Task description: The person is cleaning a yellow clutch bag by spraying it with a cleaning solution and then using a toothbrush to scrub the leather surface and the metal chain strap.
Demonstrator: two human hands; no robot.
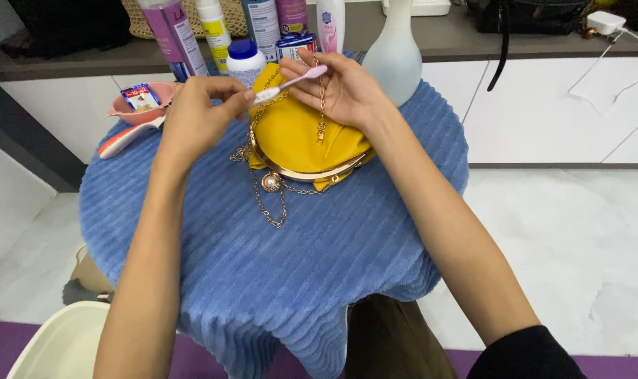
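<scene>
1. two hands were at work above a yellow purse point(291, 133) that lay on the blue ribbed cloth point(298, 267) covering the round worktop.
2. right hand point(343, 88) had its fingers closed around a pink toothbrush point(291, 83), and a length of the purse's gold chain point(321, 98) hung across its palm.
3. left hand point(196, 116) pinched its fingers shut on the chain near the white brush head.
4. judging by this, the chain cleaning looked under way: one short stretch was at the bristles, while the rest of the chain lay loose below the clasp with its pearl knob point(270, 182), seemingly still to be worked.
5. a pink bowl point(140, 105), several bottles point(178, 35) and a white jar with a blue lid point(246, 62) stood behind the purse, untouched.
6. no foam or wetness could be made out on the purse.
</scene>
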